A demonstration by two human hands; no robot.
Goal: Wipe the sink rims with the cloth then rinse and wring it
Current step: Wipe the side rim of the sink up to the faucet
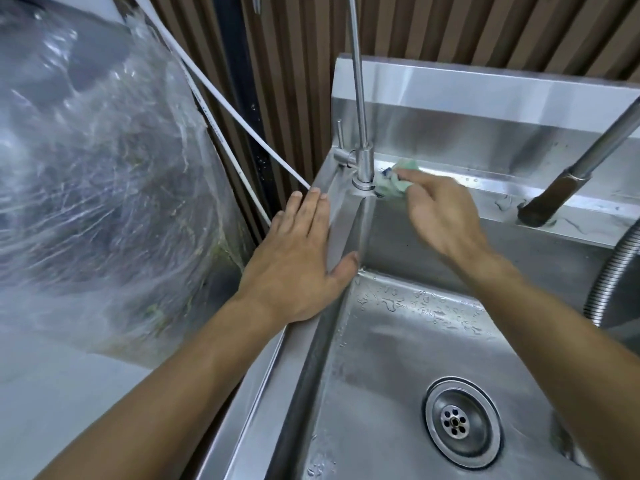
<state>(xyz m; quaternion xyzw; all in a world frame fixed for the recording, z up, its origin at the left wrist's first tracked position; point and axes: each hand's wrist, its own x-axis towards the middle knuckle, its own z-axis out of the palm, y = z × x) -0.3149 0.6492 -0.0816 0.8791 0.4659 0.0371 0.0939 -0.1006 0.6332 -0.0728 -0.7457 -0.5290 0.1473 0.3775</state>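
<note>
Head view: cloth [398, 180] bunched on back rim of sink [485, 183], touching base of thin tap [363, 161]. Pressed there by right hand [440, 216]; whether gripped or just pushed, could not tell. Left hand [304, 254] flat on left rim, fingers straight, holding nothing. Looked soft, light, damp; best gathered in a wad. Tight at tap base; open rim rightward until dark spray head [550, 199].

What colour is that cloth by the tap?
Pale green cloth with a blue patch, seen in the head view.
</note>
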